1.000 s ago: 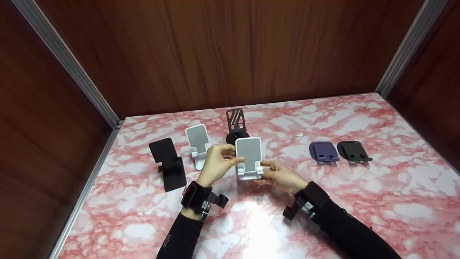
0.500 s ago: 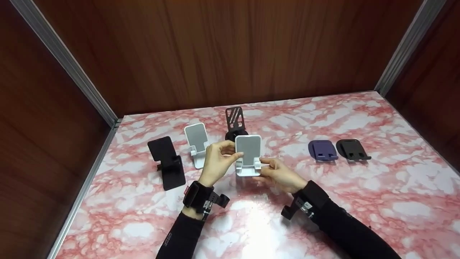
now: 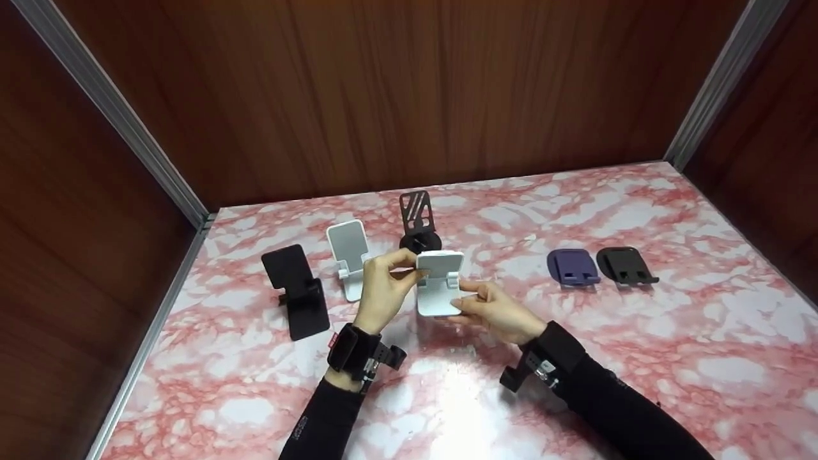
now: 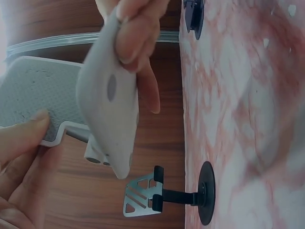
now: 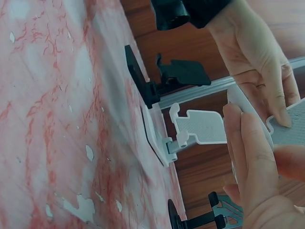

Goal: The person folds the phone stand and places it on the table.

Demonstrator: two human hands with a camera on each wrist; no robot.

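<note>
The left hand (image 3: 379, 284) is pinching a white phone stand's (image 3: 438, 300) upper plate (image 3: 442, 263), the right hand (image 3: 497, 311) its base (image 3: 434, 303), both grips closed thumb-to-fingers, the stand hanging above the counter (image 3: 703, 306). The fold giving suddenly could be nipping that left thumb (image 3: 414, 278) (from here, it's looking close); either pinch slackening could be dropping the stand.

Passage is blocked ahead by the slotted stand (image 3: 419, 230), leftward by the unheld white stand (image 3: 349, 246); room is left between right hand (image 3: 498, 311) and purple stand (image 3: 574, 265).
</note>
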